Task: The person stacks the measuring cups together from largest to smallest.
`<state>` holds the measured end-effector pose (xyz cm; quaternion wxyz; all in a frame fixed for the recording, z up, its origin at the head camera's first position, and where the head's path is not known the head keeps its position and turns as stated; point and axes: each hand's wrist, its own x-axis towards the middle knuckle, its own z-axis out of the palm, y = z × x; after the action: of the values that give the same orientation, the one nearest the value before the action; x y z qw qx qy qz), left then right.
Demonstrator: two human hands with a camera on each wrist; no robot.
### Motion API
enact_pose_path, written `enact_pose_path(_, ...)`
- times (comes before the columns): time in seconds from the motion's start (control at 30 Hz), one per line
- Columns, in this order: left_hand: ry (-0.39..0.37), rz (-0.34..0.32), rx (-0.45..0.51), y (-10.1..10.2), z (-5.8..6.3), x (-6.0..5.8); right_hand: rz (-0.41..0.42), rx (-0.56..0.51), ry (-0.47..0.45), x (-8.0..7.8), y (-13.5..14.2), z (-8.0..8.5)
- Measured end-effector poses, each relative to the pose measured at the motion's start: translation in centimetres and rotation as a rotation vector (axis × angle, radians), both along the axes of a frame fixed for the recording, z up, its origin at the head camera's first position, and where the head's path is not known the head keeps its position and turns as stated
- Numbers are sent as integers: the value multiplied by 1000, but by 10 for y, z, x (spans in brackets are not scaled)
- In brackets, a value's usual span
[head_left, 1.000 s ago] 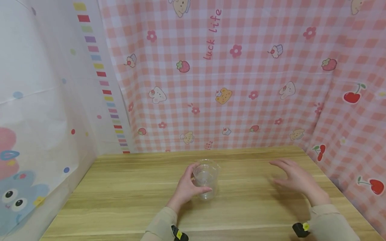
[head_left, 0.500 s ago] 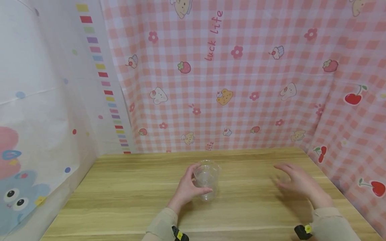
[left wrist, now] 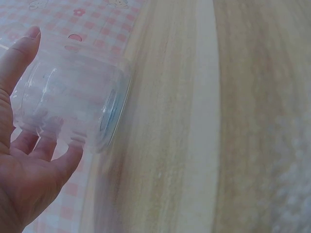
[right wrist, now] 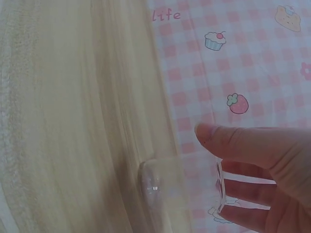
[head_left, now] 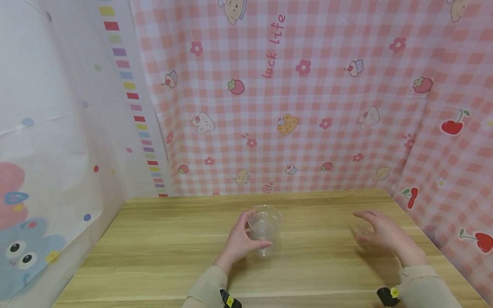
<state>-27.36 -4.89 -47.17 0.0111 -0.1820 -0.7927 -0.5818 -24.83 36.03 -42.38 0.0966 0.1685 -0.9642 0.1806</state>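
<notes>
In the head view my left hand point(head_left: 239, 243) grips a clear plastic cup point(head_left: 265, 229) at the middle of the wooden table. The left wrist view shows the thumb and fingers on either side of its see-through cup wall point(left wrist: 73, 97), base near the table. To the right, my right hand point(head_left: 385, 235) is curved, thumb and fingers apart, round a small clear cup-like piece that is barely visible from the head. In the right wrist view its rounded clear base point(right wrist: 151, 187) shows, with the rim point(right wrist: 221, 187) at my fingers. How firmly it is held is unclear.
The wooden table point(head_left: 161, 252) ends at a pink checked cloth point(head_left: 308, 149) hanging behind and on the right. A white printed cloth point(head_left: 57, 141) hangs at the left. A wide stretch of tabletop lies between my hands.
My right hand has shifted slightly right and towards me. My left hand keeps its grip on the cup in nearly the same place; the whole head view has drifted a little.
</notes>
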Motion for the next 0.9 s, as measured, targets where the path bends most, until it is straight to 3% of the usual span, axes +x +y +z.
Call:
enact_pose_path(0.37, 1, -2, 5, 0, 0, -1, -39, 8, -70, 2, 2, 6)
enact_pose_path(0.9, -5, -4, 12, 0, -1, -1, -17, 39, -79, -2, 7, 8)
